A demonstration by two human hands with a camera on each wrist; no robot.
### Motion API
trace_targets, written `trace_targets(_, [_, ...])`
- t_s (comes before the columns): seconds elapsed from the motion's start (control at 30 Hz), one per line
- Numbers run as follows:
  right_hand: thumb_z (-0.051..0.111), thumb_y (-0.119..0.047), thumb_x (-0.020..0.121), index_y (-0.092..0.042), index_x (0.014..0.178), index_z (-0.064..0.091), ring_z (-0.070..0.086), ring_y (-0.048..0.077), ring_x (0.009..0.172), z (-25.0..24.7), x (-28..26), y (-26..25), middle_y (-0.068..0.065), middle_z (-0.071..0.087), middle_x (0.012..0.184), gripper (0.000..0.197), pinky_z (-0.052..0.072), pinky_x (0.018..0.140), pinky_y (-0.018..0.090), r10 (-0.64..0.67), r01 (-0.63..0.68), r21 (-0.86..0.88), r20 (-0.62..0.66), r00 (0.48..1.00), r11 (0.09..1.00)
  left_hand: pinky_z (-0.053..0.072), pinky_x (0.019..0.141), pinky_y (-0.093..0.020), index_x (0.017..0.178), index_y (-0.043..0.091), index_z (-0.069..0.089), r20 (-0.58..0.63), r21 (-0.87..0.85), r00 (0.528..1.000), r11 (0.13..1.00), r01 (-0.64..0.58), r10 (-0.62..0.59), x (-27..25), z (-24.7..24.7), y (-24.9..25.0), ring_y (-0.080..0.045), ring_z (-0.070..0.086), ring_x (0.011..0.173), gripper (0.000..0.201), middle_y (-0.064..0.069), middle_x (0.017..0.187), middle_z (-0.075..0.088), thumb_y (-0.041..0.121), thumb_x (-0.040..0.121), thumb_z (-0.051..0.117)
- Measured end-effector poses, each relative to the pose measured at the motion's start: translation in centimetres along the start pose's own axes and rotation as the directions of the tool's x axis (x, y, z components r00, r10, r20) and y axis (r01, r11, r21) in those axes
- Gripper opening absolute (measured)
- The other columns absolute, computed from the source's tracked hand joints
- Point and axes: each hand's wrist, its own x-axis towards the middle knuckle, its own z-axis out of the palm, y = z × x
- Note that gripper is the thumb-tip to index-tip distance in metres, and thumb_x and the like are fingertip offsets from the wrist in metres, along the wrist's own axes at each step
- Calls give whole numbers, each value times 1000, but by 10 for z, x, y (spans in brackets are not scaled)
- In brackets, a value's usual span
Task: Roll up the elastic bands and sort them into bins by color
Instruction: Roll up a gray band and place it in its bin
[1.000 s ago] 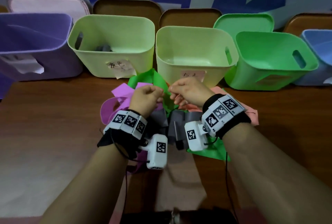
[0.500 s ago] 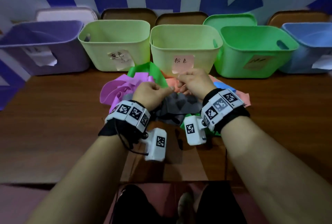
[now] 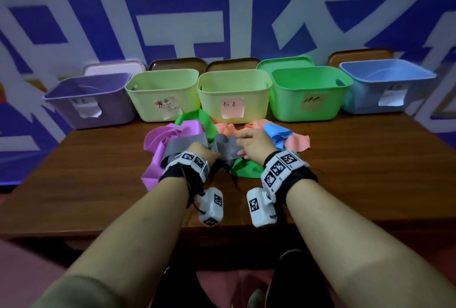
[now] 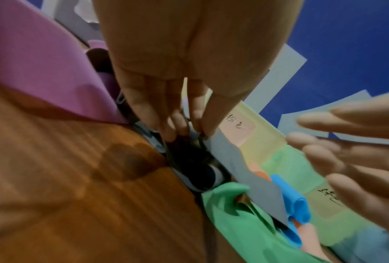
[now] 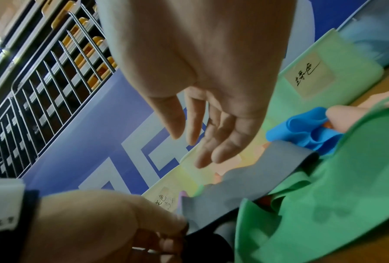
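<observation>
Loose elastic bands lie heaped on the wooden table (image 3: 98, 184): a purple band (image 3: 158, 139), a grey band (image 3: 223, 147), a green band (image 3: 244, 169), a salmon band (image 3: 296, 142) and a blue band (image 3: 276, 132). My left hand (image 3: 202, 153) pinches one end of the grey band (image 4: 245, 169) with curled fingers (image 4: 166, 128). My right hand (image 3: 249, 142) hovers just over the same grey band (image 5: 245, 178), its fingers (image 5: 202, 142) relaxed and spread, holding nothing.
A row of bins stands along the back of the table: a purple bin (image 3: 86, 100), two yellow-green bins (image 3: 162, 93) (image 3: 234, 85) with paper labels, a green bin (image 3: 308, 85) and a blue bin (image 3: 385, 80). Lids lean behind them against the wall.
Both hands have come back from the pile's far side onto the grey band. The right hand's fingers have opened. The head view has lifted and now takes in all the bins.
</observation>
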Motion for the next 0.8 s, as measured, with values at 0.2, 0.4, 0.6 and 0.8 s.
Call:
trace_targets(0.2, [53, -4, 91, -4, 105, 66, 59, 21, 69, -17, -19, 1, 2, 57, 75, 20, 47, 55, 18, -76, 70, -72, -78, 994, 995, 51, 80, -33, 86, 2, 66, -219, -143, 974, 985, -95, 62, -17, -6, 10, -32, 62, 80, 17, -18, 86, 66, 12, 86, 53])
trace_targets(0.4, [54, -11, 93, -11, 142, 43, 52, 20, 119, -22, -32, -42, 2, 52, 133, 49, 40, 104, 32, -213, 207, -57, -111, 971, 977, 48, 72, -42, 69, 17, 43, -414, -277, 876, 883, -380, 247, -45, -51, 61, -27, 52, 73, 20, -9, 73, 52, 20, 87, 50])
trace_targets(0.6, [52, -27, 96, -22, 144, 38, 59, 22, 107, -20, -51, -101, 4, 53, 135, 51, 49, 89, 36, -376, 378, 29, -50, 925, 925, 42, 62, -29, 73, 23, 48, -399, -363, 786, 706, -608, 472, -85, -97, 96, -15, 51, 67, 23, 2, 73, 54, 16, 94, 53])
trace_targets(0.8, [61, -18, 91, -16, 73, 55, 55, 4, 45, -37, -74, -139, 0, 59, 67, 19, 41, 47, 16, -523, 526, -14, -132, 842, 851, 49, 66, -29, 81, 20, 55, -325, -548, 781, 566, -616, 534, -124, -122, 106, -16, 59, 73, 16, -1, 80, 58, 20, 97, 52])
